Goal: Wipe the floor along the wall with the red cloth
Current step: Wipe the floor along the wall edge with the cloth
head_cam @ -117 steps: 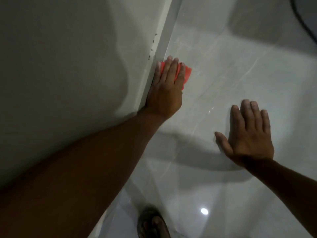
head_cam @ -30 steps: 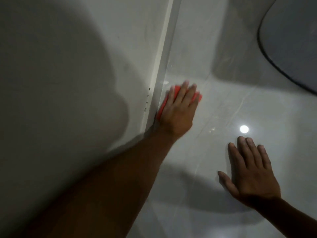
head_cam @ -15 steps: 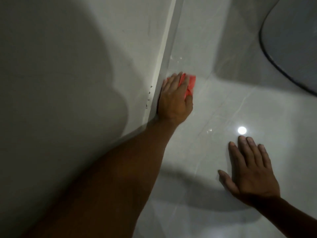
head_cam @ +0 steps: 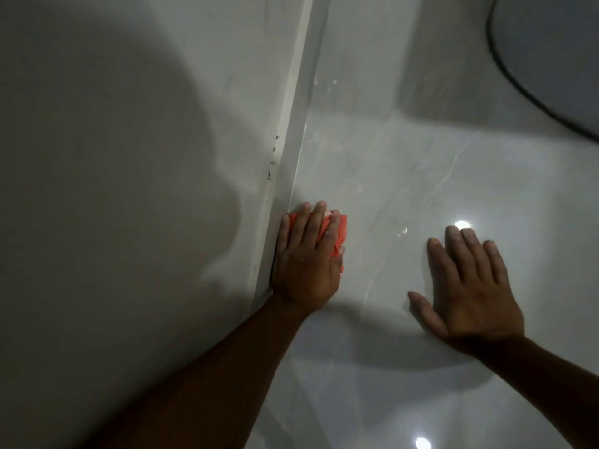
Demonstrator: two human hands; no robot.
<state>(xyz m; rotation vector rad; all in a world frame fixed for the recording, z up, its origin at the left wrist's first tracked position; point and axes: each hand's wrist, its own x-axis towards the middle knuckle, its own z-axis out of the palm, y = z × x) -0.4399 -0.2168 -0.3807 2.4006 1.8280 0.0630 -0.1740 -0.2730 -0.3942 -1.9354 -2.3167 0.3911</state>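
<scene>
My left hand (head_cam: 306, 264) lies flat on the red cloth (head_cam: 340, 233), pressing it onto the glossy grey floor (head_cam: 405, 176) right against the white skirting strip (head_cam: 296, 124) at the foot of the wall (head_cam: 129, 157). Only the cloth's far and right edges show past my fingers. My right hand (head_cam: 470, 286) rests palm down on the floor to the right, fingers spread, holding nothing.
A dark-rimmed grey rounded object (head_cam: 551, 59) sits on the floor at the top right. Small dark marks (head_cam: 272, 157) dot the wall just above the skirting. Lamp reflections (head_cam: 462, 225) glint on the tiles.
My left hand has slid the red cloth back toward me along the skirting, past the dark marks. The right hand stays planted on the floor.
</scene>
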